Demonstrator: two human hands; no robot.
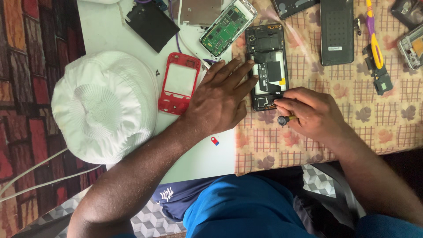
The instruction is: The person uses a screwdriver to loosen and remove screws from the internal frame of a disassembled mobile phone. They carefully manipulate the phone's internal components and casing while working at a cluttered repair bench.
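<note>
Pinching screwdriver (285, 119), right hand (310, 115) closed; left hand (220, 99) flat, steadying opened phone (268, 66).

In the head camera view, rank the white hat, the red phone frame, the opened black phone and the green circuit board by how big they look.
1. white hat, plainly the largest.
2. opened black phone, partly covered by both hands.
3. red phone frame and green circuit board look too alike to rank; the red frame's corner is hidden under the left hand.
</note>
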